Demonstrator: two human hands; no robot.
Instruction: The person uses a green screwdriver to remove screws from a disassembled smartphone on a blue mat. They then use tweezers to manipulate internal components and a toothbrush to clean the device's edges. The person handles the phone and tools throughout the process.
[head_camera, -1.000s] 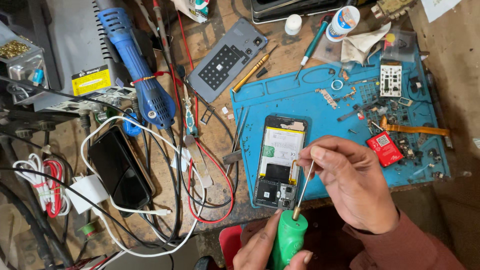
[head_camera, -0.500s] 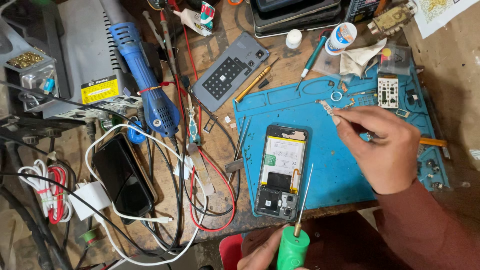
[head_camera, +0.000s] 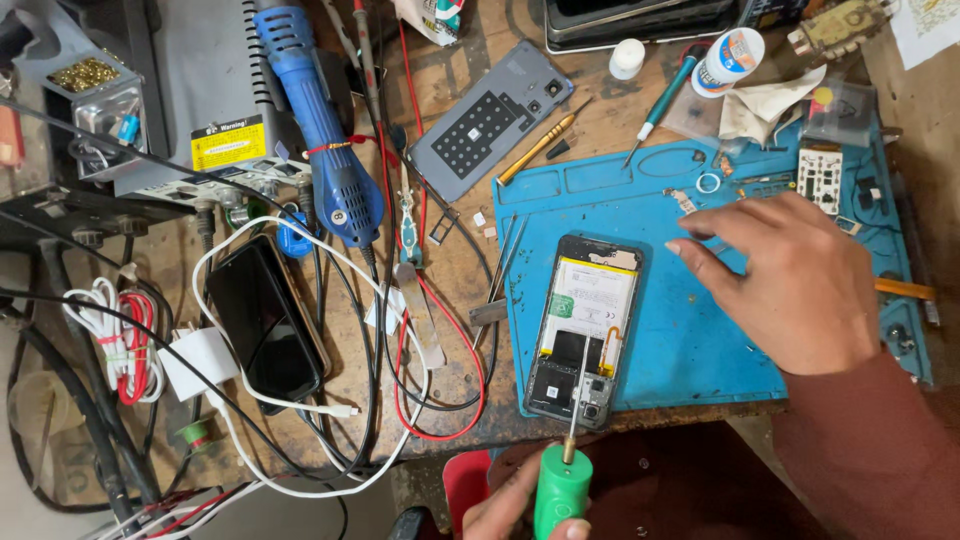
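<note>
Right hand now off screwdriver, open, hovering right of opened phone on blue mat. Left hand grips screwdriver alone below phone, tip at phone's lower edge. Screw work paused, likely.

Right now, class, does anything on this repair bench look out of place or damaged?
The phone on the blue mat lies open, its insides bare; its grey back cover sits apart on the wood. Its lower end overhangs the mat's edge.

Right hand hovers palm-down; left hand is curled closed.
</note>
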